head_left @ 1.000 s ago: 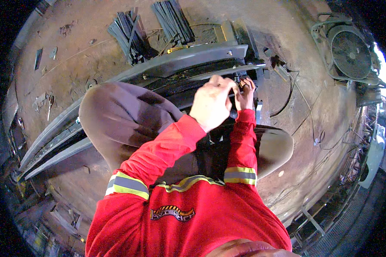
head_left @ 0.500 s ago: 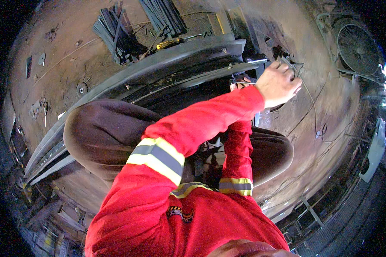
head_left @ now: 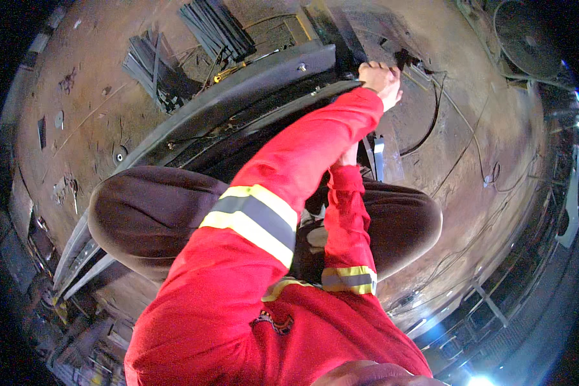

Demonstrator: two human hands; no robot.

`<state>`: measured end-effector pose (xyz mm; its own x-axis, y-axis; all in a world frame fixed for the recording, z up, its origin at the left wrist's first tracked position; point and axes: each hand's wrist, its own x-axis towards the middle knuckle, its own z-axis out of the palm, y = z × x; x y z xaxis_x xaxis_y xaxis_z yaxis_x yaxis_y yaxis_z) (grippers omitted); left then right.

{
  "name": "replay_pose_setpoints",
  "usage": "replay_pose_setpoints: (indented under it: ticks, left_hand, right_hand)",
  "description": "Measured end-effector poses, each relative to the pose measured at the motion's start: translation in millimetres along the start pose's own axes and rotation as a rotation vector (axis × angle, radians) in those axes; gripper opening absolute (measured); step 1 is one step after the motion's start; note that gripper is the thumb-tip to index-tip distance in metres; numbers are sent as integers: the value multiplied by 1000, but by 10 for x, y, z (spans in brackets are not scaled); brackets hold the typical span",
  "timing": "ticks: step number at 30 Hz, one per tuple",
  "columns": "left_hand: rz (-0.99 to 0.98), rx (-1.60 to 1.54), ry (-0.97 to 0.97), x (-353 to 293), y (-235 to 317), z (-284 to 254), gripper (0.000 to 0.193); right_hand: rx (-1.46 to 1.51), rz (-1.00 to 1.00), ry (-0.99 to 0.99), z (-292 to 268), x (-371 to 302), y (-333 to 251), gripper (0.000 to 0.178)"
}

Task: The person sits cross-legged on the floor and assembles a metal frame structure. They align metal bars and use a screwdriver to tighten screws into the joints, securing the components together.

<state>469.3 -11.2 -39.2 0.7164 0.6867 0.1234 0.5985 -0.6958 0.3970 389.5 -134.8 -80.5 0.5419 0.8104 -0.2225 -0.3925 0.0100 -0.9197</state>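
My left hand [head_left: 383,85] reaches across to the right, at the right end of a long, dark inner rail [head_left: 289,103]. Its fingers are curled; what they close on, if anything, is hidden. My right hand [head_left: 349,156] is mostly covered by my left sleeve; only its wrist part shows, and the fingers cannot be seen. Beyond the inner rail runs a curved dark metal beam [head_left: 238,96], with a small bolt [head_left: 302,67] near its right end. A pale, shiny metal strip [head_left: 379,157] stands just right of my right wrist.
Past the beam lie two bundles of dark metal strips [head_left: 222,35] and a yellow-handled tool [head_left: 221,76]. A ring-shaped part [head_left: 120,153] rests on the brown floor to the left. Cables [head_left: 473,128] trail along the right, below a round fan [head_left: 527,42].
My left hand has moved forward to the inner rail's end. My right fingers, seen earlier beside a thin metal piece, are now hidden under my left forearm. The whole view has shifted slightly.
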Motion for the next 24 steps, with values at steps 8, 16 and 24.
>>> replay_pose_setpoints:
  ticks: [8,16,24]
  left_hand:
    - [282,-103,-29,391,250,-300,27]
    - [246,-838,390,-287,126,-2807,13]
    - [-42,-449,-127,-2157,-1187,-1977,15]
  right_hand:
    - [-472,-304,25,-202,246,231,53]
    - [-1057,-598,103,7,239,-52,16]
    - [-952,-626,120,80,213,-115,17]
